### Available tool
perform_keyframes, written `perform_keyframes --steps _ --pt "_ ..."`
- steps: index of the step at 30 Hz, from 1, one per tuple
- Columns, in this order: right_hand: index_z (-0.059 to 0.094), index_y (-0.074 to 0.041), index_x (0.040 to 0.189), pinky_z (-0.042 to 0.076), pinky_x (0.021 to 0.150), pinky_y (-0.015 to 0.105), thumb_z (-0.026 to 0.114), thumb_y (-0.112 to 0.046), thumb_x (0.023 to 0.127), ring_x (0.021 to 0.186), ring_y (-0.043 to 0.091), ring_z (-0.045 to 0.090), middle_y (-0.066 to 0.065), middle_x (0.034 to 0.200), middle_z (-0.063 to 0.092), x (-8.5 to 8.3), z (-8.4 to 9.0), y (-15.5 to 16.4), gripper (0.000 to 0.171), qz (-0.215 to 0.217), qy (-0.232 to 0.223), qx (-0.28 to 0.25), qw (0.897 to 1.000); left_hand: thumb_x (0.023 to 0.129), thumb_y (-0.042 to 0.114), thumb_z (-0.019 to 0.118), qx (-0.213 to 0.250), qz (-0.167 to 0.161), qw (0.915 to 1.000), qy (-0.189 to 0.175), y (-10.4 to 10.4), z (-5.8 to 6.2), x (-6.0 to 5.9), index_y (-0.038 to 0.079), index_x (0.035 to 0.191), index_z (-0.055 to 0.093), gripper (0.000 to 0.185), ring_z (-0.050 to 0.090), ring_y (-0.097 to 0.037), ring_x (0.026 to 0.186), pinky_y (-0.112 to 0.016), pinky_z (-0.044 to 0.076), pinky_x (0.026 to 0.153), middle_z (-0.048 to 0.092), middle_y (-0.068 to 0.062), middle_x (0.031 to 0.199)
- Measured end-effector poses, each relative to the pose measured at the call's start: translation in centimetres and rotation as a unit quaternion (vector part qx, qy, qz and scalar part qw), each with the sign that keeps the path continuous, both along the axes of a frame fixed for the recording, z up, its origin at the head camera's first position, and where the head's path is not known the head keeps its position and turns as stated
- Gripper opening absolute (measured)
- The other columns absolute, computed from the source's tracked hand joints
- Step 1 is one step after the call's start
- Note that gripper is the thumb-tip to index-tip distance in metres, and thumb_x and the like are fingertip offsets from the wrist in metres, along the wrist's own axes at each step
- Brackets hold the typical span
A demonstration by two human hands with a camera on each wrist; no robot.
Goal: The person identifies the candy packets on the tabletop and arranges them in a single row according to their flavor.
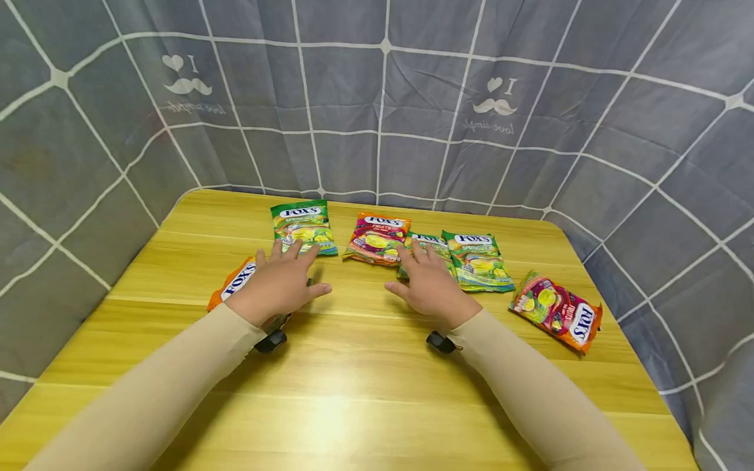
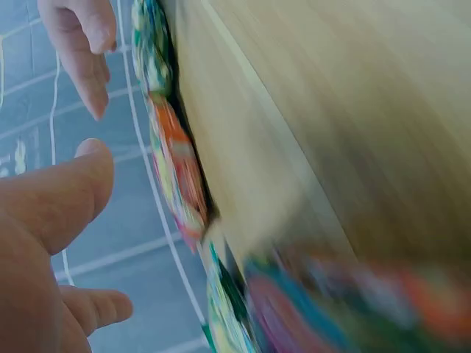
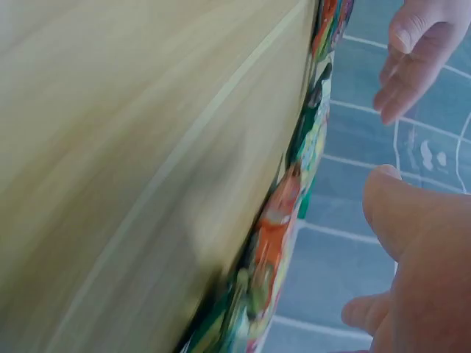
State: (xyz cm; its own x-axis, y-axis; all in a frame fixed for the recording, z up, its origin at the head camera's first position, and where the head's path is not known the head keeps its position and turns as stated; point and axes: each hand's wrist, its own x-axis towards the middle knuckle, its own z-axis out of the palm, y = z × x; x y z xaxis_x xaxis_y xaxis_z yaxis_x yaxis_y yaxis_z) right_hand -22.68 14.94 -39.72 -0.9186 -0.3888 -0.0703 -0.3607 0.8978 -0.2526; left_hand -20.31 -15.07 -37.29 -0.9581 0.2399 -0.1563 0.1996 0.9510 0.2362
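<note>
Both hands spread wide, holding nothing: left hand (image 1: pixel 279 284) over orange bag (image 1: pixel 235 282), right hand (image 1: pixel 430 286) above green bag (image 1: pixel 429 247), on table (image 1: pixel 353 366).

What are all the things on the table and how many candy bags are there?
Candy bags: six in all, on the table.
Green bags: three; one far left-centre, one right of centre, one partly under the right hand.
Red bags: two; one centre, one far right.
Orange bag: one, partly under the left hand.
Table: one, yellow wood.
Cloth backdrop: grey, white grid.
Sleeves: two, beige.
Left hand, right hand: open, palms down.
</note>
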Motion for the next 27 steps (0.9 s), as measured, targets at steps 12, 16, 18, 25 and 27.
perform_keyframes --steps 12,16,18,25,27 --pt "0.025 -0.016 0.169 0.017 0.131 0.059 0.057 -0.057 0.105 0.161 0.048 0.016 0.018 0.176 0.015 -1.1 0.2 -5.9 0.083 0.063 -0.003 -0.036 0.997 0.095 0.073 0.06 -0.006 0.061 0.9976 -0.032 -6.5 -0.6 2.6 0.009 0.167 0.028 0.102 0.011 -0.071 0.149 -0.088 0.006 0.111 0.023 -0.035 0.168" --pt "0.026 -0.015 0.169 0.017 0.133 0.054 0.058 -0.055 0.105 0.163 0.042 0.016 0.017 0.176 0.017 -1.2 0.4 -8.2 0.082 0.092 -0.014 -0.045 0.995 0.093 0.075 0.061 -0.02 0.071 0.9964 -0.042 -7.5 -0.9 3.4 0.005 0.165 0.031 0.105 0.019 -0.073 0.145 -0.089 0.015 0.109 0.028 -0.038 0.164" --pt "0.025 -0.015 0.169 0.017 0.133 0.051 0.057 -0.055 0.106 0.163 0.04 0.017 0.017 0.176 0.018 -1.3 0.3 -9.4 0.082 0.109 -0.018 -0.043 0.993 0.093 0.075 0.061 -0.025 0.076 0.9955 -0.053 -7.6 -1.1 3.6 0.002 0.164 0.031 0.107 0.024 -0.072 0.144 -0.088 0.019 0.109 0.029 -0.04 0.162" --pt "0.026 -0.018 0.169 0.023 0.132 0.044 0.053 -0.048 0.109 0.162 0.031 0.024 0.011 0.175 0.025 -1.5 -0.1 -13.5 0.072 0.158 -0.041 -0.042 0.986 0.092 0.072 0.064 -0.027 0.081 0.9943 -0.064 -7.8 -1.5 3.7 0.0 0.163 0.033 0.106 0.037 -0.066 0.141 -0.088 0.026 0.107 0.032 -0.041 0.16" --pt "0.027 -0.019 0.169 0.028 0.131 0.041 0.052 -0.047 0.11 0.161 0.026 0.03 0.008 0.173 0.031 -1.5 -0.4 -14.4 0.069 0.168 -0.046 -0.043 0.984 0.092 0.072 0.065 -0.026 0.081 0.9943 -0.064 -7.8 -1.6 3.8 0.0 0.163 0.033 0.106 0.039 -0.065 0.141 -0.089 0.026 0.106 0.032 -0.041 0.16"
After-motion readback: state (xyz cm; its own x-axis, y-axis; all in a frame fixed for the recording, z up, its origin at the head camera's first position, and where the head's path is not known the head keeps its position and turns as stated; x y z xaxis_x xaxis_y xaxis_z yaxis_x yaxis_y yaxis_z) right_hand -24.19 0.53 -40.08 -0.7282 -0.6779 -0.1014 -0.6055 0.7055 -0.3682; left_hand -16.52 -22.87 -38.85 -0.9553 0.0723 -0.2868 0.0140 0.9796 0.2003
